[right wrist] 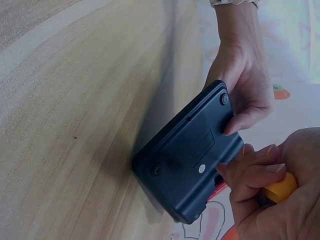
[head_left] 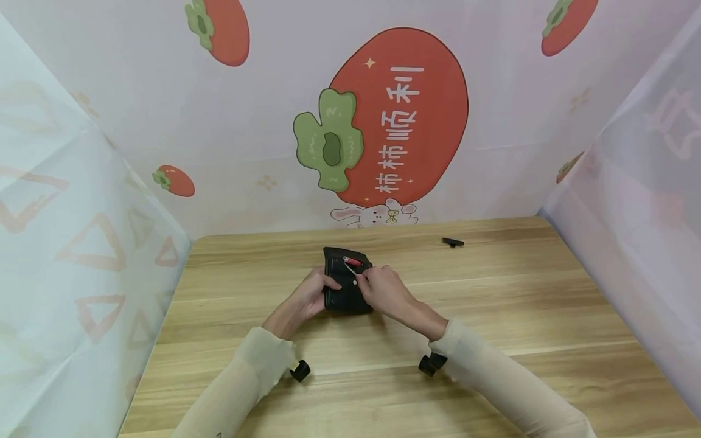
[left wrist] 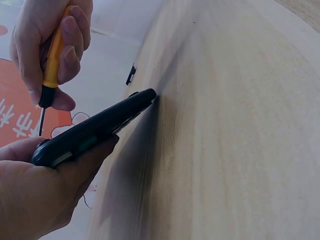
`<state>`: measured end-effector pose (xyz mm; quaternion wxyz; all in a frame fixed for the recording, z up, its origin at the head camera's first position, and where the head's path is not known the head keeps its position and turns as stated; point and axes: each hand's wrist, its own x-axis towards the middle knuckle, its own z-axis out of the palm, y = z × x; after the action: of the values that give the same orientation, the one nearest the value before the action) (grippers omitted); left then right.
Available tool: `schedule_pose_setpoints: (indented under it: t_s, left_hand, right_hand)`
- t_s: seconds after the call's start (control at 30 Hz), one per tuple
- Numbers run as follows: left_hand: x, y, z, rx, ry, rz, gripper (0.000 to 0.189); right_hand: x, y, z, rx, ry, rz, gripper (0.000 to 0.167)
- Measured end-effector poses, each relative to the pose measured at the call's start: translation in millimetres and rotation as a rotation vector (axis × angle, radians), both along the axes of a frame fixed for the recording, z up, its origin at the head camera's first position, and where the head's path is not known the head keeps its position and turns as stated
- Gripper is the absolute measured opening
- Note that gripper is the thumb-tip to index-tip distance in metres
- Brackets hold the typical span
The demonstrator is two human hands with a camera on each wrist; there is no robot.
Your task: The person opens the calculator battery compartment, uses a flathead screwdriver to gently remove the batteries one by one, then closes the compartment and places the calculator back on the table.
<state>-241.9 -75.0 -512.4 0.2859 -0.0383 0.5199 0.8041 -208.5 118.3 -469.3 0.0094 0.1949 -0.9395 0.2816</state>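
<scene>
Fingers of the right hand (head_left: 387,292) curl round a smooth orange-handled screwdriver (left wrist: 53,67); the left hand (head_left: 308,295) grips a black, slab-shaped plastic device (right wrist: 177,172), tilted over the wood-grained table (head_left: 504,304), a small black bar (head_left: 453,242) lying farther back.

This looks like a small screened-off filming booth: a wood-grain table (head_left: 520,298) is walled on 3 sides by printed sheeting (head_left: 268,115), the back showing red persimmons (head_left: 438,103), a white rabbit (head_left: 378,215) and 4 Chinese characters (head_left: 398,125), the sides paler and creased; 2 small black cameras (head_left: 300,371) sit near the person's cream cuffs (head_left: 268,350). The wider building cannot be told
</scene>
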Motion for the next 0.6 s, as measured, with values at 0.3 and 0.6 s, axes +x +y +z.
schedule_pose_setpoints:
  t_s: [0.3, 0.6]
  left_hand:
    - [-0.9, 0.1, 2.6, 0.001, -0.01, 0.008, 0.066]
    - [-0.5, -2.1, 3.3, 0.012, -0.006, -0.003, 0.068]
  right_hand:
    - [0.0, -1.6, 0.9, -0.027, 0.027, -0.022, 0.046]
    - [-4.8, -2.7, -1.3, -0.028, 0.012, -0.064, 0.044]
